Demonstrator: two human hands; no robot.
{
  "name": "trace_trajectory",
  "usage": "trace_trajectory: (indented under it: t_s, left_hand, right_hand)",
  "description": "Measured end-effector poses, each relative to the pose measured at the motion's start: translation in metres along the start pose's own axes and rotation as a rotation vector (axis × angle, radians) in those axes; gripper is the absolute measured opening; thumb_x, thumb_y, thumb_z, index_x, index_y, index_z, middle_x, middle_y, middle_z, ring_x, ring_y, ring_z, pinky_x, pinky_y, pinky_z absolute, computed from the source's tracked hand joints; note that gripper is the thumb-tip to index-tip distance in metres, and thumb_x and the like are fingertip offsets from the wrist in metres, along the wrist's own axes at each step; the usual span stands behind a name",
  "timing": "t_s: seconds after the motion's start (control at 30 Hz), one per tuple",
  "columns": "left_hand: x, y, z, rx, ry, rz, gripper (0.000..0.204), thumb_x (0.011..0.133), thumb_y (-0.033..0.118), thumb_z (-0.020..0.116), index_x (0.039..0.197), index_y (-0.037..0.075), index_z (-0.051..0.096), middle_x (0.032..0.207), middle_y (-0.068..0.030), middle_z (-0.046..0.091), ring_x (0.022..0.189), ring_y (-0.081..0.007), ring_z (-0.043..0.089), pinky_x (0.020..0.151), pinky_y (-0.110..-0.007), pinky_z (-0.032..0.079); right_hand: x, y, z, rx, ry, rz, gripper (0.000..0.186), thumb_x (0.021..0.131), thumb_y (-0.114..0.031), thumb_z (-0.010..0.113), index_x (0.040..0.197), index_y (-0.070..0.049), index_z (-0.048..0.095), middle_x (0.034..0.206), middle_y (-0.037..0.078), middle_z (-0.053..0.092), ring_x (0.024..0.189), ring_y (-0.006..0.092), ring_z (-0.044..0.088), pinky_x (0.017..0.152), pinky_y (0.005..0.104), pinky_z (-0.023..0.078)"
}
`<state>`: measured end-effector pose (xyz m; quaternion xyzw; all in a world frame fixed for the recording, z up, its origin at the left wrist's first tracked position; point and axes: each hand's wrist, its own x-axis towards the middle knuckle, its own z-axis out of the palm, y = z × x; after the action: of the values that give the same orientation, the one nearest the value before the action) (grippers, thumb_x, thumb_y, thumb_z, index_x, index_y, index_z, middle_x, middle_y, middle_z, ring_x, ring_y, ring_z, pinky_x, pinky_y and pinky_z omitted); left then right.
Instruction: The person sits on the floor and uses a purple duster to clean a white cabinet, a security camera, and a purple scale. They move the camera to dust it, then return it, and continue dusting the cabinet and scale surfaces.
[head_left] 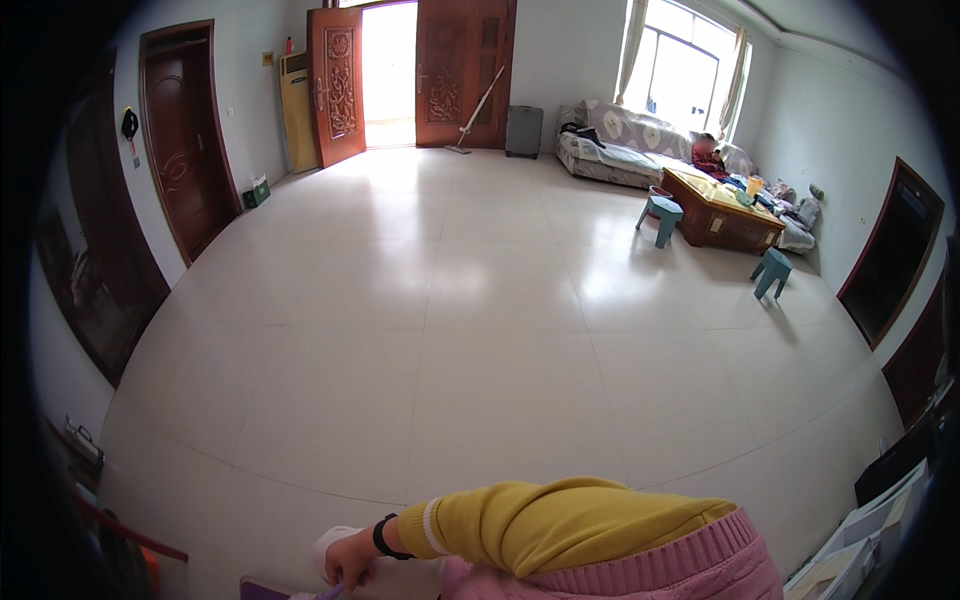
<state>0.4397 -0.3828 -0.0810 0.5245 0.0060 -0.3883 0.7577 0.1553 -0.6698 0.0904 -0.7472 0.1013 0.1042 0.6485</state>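
Observation:
My right arm, in a yellow sleeve (580, 525) with a pink ribbed garment at the shoulder, reaches across the lower edge toward the left. At its end my right hand (348, 560), with a black band (390, 538) on the wrist, is closed around a light purple handle (330, 592). What the handle belongs to is cut off by the lower edge. Just left of it a darker purple flat piece (260, 590) shows on the floor. A whitish rounded thing (335, 538) lies partly behind my hand; its kind is unclear. My left hand is out of view.
Pale tiled floor (500, 400) spreads ahead. Two blue-green stools (664, 218) (772, 272) stand by a wooden table (728, 222); a person (706, 158) sits on the sofa (635, 135) behind it. A mop (480, 110) leans near the open carved door (338, 90), beside a grey suitcase (524, 130).

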Motion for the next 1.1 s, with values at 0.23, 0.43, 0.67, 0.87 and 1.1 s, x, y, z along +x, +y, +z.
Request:
trace_trajectory:
  t_s: [0.23,0.43,0.67,0.87,1.1]
  left_hand:
    - [-0.011,0.005,0.015,0.029,0.007,0.018,0.033,0.101,0.027,0.050,0.122,0.004,0.060,0.117,-0.0117,0.064,0.103,-0.0249,0.061,0.088,-0.038,0.051]
    - [-0.019,0.008,0.022,0.039,-0.007,0.035,0.038,0.101,0.030,0.050,0.127,0.003,0.057,0.125,-0.0131,0.061,0.109,-0.0253,0.059,0.094,-0.038,0.050]
    - [-0.046,0.028,0.051,-0.340,0.211,-0.085,0.040,0.104,0.024,0.044,0.136,0.000,0.051,0.142,-0.0171,0.050,0.125,-0.0275,0.051,0.108,-0.041,0.042]
    - [-0.048,0.023,0.063,0.024,0.146,-0.044,0.035,0.101,0.021,0.050,0.129,0.001,0.056,0.119,-0.0127,0.062,0.103,-0.0235,0.059,0.087,-0.035,0.050]
    - [-0.037,0.016,0.058,0.176,0.112,0.025,0.026,0.100,0.022,0.052,0.116,0.005,0.063,0.092,-0.0049,0.061,0.077,-0.0165,0.054,0.065,-0.030,0.043]
  right_hand:
    - [-0.002,-0.003,0.002,-0.005,0.000,0.022,0.034,0.077,-0.008,0.073,0.110,-0.001,0.070,0.070,0.006,0.069,0.055,0.0144,0.065,0.050,0.0288,0.053]
    - [0.000,0.000,0.001,0.015,0.005,0.023,0.033,0.076,-0.008,0.072,0.109,-0.002,0.071,0.070,0.007,0.069,0.055,0.0148,0.065,0.049,0.0292,0.052]
    - [0.002,0.004,0.000,0.039,0.014,0.041,0.032,0.076,-0.008,0.072,0.108,-0.003,0.071,0.070,0.007,0.069,0.057,0.0153,0.066,0.051,0.0303,0.053]
    - [0.035,0.034,0.002,0.112,-0.019,0.029,0.020,0.086,-0.018,0.077,0.105,-0.012,0.073,0.077,-0.001,0.066,0.067,0.0109,0.060,0.056,0.0300,0.050]
    - [0.047,0.044,0.004,0.112,-0.050,0.074,0.024,0.086,-0.018,0.077,0.109,-0.011,0.072,0.078,0.000,0.066,0.067,0.0115,0.061,0.056,0.0304,0.051]
